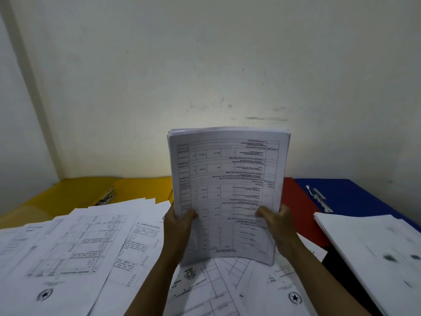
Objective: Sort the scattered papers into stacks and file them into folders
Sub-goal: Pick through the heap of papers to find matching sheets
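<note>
Hands, left hand and right hand, are gripping an upright paper stack above scattered papers covering the tabletop.

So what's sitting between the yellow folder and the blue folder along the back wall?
In the head view, a red folder, partly hidden behind the paper stack held upright in both hands.

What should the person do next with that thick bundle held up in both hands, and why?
Probably lower the bundle and tap its bottom edge square. Both hands, left and right, hold it upright, its top edges look uneven, and the blue folder lies open.
</note>
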